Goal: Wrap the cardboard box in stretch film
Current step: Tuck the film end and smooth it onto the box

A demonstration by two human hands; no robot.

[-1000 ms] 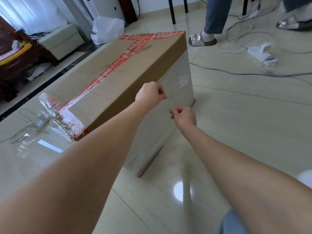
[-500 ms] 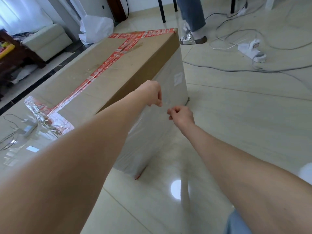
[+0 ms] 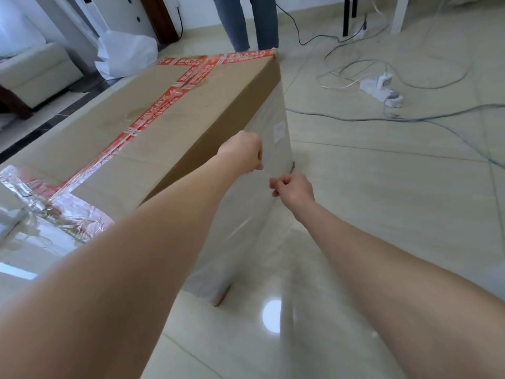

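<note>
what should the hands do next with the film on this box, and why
Probably draw the stretch film taut toward the far corner and press it onto the side. The left hand and right hand each have a pinching grip on the film beside the cardboard box, and the sheet there shows a slack wrinkle, so it does not look laid flat yet.

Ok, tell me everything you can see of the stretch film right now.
The stretch film is a clear, faintly milky sheet covering the side face of the cardboard box nearest the hands. It looks glossy and lightly wrinkled. More film lies crumpled over the box's near top corner. The left hand and right hand each pinch it beside that face.
</note>
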